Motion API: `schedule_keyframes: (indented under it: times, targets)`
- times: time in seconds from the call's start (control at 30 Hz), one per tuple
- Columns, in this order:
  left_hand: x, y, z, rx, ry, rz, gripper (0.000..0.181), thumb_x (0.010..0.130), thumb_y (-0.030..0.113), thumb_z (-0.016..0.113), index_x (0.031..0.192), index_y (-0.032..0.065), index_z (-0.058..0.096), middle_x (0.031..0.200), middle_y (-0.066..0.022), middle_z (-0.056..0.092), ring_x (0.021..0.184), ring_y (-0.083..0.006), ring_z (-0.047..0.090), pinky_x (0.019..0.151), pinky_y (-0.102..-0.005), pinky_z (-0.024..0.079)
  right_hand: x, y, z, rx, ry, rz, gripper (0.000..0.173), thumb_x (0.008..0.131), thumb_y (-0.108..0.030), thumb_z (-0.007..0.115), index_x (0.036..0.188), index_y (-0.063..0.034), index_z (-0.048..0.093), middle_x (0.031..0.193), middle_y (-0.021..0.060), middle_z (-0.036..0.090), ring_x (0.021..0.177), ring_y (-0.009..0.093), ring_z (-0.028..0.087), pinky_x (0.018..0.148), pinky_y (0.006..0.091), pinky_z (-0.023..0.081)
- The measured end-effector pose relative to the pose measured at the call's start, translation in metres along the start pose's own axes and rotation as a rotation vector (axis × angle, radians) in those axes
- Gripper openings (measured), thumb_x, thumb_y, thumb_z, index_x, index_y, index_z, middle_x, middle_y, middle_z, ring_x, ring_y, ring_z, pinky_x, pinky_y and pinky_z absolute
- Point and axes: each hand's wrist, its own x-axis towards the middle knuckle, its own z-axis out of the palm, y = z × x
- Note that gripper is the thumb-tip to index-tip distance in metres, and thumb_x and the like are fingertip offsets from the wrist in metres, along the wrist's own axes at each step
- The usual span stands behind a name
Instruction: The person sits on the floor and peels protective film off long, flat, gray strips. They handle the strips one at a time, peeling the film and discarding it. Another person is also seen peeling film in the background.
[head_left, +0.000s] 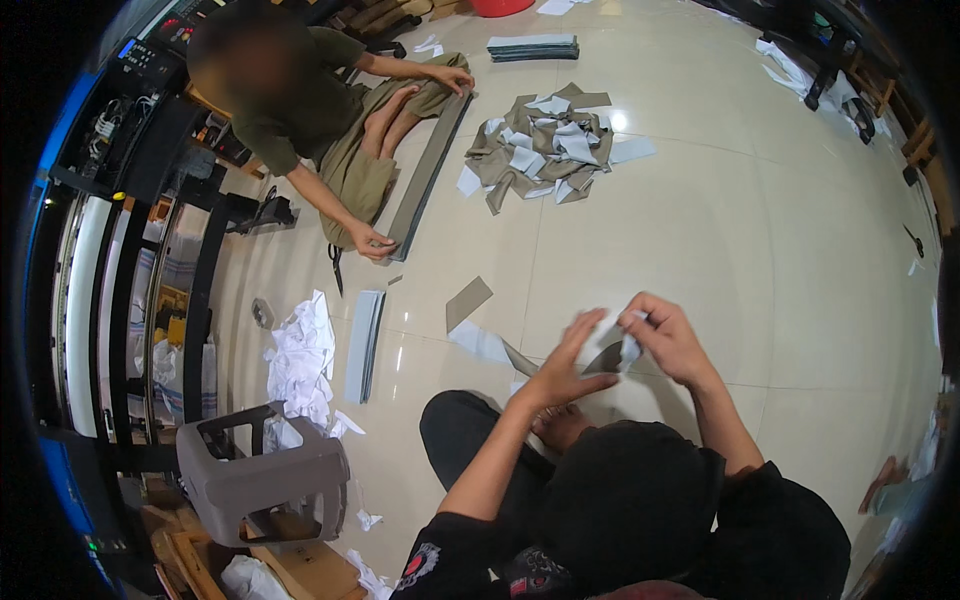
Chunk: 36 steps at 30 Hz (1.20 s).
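My right hand (664, 337) pinches one end of a long strip of fabric or paper, white on one side and grey-brown on the other. Close by, my left hand (571, 367) has its fingers spread beside the strip, slightly blurred; nothing is clearly gripped in it. From my hands the twisted strip (480, 341) trails left over the floor and ends in a grey-brown flap. Beyond it lies a loose heap of similar strips (551, 146). A neat stack of pale strips (365, 346) rests to the left.
Across at the upper left, a seated person (307, 97) holds both ends of a long stack of strips (431, 176), with scissors (335, 266) near the knee. A plastic stool (262, 480), crumpled white scraps (301, 360) and a large machine (112, 300) stand or lie left. Another stack (532, 48) lies far ahead.
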Motion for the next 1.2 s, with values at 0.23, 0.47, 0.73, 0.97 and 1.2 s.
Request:
schedule_keyframes:
  times: [0.23, 0.47, 0.73, 0.97, 1.2]
  targets:
    - [0.035, 0.029, 0.000, -0.489, -0.502, -0.257, 0.040, 0.095, 0.027, 0.084, 0.120, 0.0032, 0.066, 0.100, -0.0023, 0.068, 0.095, -0.0124, 0.061, 0.087, -0.0330, 0.052, -0.015, -0.079, -0.024, 0.290, 0.091, -0.478, 0.032, 0.112, -0.038, 0.056, 0.097, -0.0097, 0.057, 0.074, -0.0036, 0.049, 0.063, 0.007, 0.048, 0.059, 0.0214, 0.038]
    - [-0.017, -0.011, -0.049, -0.485, -0.576, -0.482, 0.017, 0.104, 0.021, 0.073, 0.108, 0.0053, 0.065, 0.097, 0.0042, 0.064, 0.092, -0.0059, 0.056, 0.083, -0.0279, 0.049, -0.034, -0.064, -0.126, 0.558, 0.223, -0.283, 0.053, 0.112, -0.053, 0.047, 0.075, -0.0153, 0.045, 0.056, -0.0049, 0.033, 0.049, 0.008, 0.033, 0.050, 0.0253, 0.028]
    - [-0.057, -0.030, -0.093, -0.327, -0.340, -0.603, 0.022, 0.110, 0.028, 0.064, 0.108, 0.0058, 0.063, 0.091, 0.0049, 0.059, 0.086, -0.0068, 0.055, 0.079, -0.0267, 0.047, -0.018, 0.016, -0.144, -0.243, 0.368, 0.047, 0.041, 0.095, -0.028, 0.080, 0.073, -0.0124, 0.049, 0.061, -0.0054, 0.046, 0.055, 0.006, 0.041, 0.051, 0.0250, 0.031]
    - [-0.027, -0.040, -0.099, 0.307, 0.035, -0.299, 0.016, 0.100, 0.017, 0.072, 0.107, 0.0028, 0.066, 0.095, -0.0098, 0.066, 0.086, -0.0238, 0.064, 0.077, -0.0373, 0.050, 0.019, 0.038, -0.143, -0.526, 0.322, -0.024, 0.035, 0.089, -0.020, 0.086, 0.074, -0.0090, 0.056, 0.064, -0.0039, 0.055, 0.056, 0.006, 0.048, 0.052, 0.0263, 0.039]
    - [-0.029, -0.126, -0.072, 0.600, 0.055, -0.147, 0.033, 0.090, 0.012, 0.078, 0.120, 0.0065, 0.067, 0.120, -0.0153, 0.065, 0.117, -0.0388, 0.061, 0.101, -0.0478, 0.050, 0.055, 0.102, -0.166, -1.152, 0.315, -0.027, 0.022, 0.085, -0.019, 0.083, 0.088, -0.0028, 0.068, 0.095, 0.0111, 0.072, 0.101, 0.032, 0.066, 0.097, 0.0463, 0.048]
